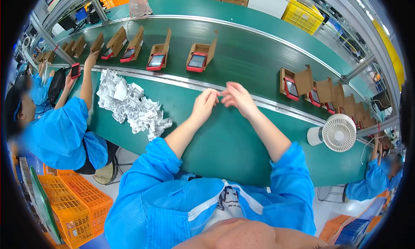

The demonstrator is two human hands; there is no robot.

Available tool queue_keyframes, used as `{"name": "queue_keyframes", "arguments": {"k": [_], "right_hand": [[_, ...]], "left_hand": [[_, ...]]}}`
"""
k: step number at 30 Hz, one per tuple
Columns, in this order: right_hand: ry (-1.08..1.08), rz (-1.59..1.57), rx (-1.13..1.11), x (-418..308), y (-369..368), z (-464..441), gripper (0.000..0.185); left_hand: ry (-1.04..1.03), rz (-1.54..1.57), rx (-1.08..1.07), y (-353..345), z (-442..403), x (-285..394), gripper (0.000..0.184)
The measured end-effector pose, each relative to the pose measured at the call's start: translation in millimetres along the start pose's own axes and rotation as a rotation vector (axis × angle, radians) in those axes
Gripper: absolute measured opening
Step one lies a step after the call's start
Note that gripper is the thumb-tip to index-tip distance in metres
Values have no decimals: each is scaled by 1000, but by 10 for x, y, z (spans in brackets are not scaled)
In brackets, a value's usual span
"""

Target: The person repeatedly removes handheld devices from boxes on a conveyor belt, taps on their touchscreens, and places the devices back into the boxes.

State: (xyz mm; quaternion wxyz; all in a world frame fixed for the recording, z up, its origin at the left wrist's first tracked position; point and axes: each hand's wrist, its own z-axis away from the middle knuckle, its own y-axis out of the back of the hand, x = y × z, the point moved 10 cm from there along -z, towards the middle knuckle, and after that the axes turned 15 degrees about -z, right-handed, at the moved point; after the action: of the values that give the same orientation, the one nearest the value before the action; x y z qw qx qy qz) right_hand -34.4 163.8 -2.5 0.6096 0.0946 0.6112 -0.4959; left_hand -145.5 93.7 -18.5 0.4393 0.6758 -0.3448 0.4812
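Note:
My left hand (pixel 206 103) is above the near edge of the conveyor, its fingers curled together; whether a small thing is pinched in them is hidden. Almost touching it, my right hand (pixel 239 100) has its fingers bent and apart, with nothing visible in them. Beyond my left hand, an open cardboard box (pixel 212 54) holds a red-framed device (pixel 197 61) with a grey screen. To the left of my forearm lies a heap of small white printed packets (pixel 125 99) on the green tabletop (pixel 225 149).
Boxes with red devices line the green conveyor belt (pixel 246 58) on both sides. A white fan (pixel 339 133) stands right, a pink fan (pixel 138 6) at the back. At left, a co-worker (pixel 60 132) holds a red device (pixel 75 70) and reaches toward a box. Orange crates (pixel 65 205) stand lower left.

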Motion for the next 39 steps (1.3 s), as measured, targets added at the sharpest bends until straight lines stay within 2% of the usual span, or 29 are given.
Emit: {"name": "queue_keyframes", "arguments": {"k": [1, 2, 3, 5, 6, 9, 10, 18, 21, 25, 26, 29, 33, 34, 36, 38, 39], "right_hand": [[60, 32, 22, 51, -41, -357, 60], [157, 225, 83, -3, -102, -631, 66], [208, 492, 154, -143, -249, -734, 65], [222, 617, 253, -180, -335, -1004, 58], [380, 710, 277, -157, -256, -1251, 51], [459, 921, 227, -210, -243, -1338, 48], [517, 1041, 287, -223, -172, -1316, 48], [78, 526, 384, -469, 862, -461, 50], [-81, 142, 319, -259, 816, -189, 47], [-116, -297, 217, 27, 672, -262, 43], [-109, -308, 235, 25, 690, -302, 37], [-82, -233, 240, 26, 781, -379, 34], [21, -8, 196, -83, 808, -321, 32], [52, 51, 173, -154, 737, -221, 32], [98, 95, 98, -207, 610, 8, 32], [23, -4, 32, -41, 523, 280, 33], [-26, -45, 8, 72, 496, 402, 33]], "left_hand": [[32, 107, -43, -3, 26, 37, 25], [52, 106, -42, 13, 22, 27, 25], [74, 107, -43, 35, 14, 6, 26], [103, 151, -51, 52, -15, -37, 25], [113, 166, -54, 43, -19, -70, 25], [169, 182, -72, 39, -6, -92, 23], [156, 176, -75, 43, -6, -76, 22], [158, 52, -101, -2, 0, -40, 21], [146, 79, -66, -6, -7, -52, 20], [343, 289, -39, -66, -13, -93, 23], [426, 304, -86, -116, -4, -109, 27], [507, 391, -124, -213, -7, -92, 32], [505, 456, -126, -307, -86, -95, 37], [505, 432, -161, -335, -105, -90, 47], [430, 546, -306, -486, -123, 35, 54], [352, 663, -514, -655, -49, 196, 65], [358, 730, -555, -734, 8, 245, 63]]}}
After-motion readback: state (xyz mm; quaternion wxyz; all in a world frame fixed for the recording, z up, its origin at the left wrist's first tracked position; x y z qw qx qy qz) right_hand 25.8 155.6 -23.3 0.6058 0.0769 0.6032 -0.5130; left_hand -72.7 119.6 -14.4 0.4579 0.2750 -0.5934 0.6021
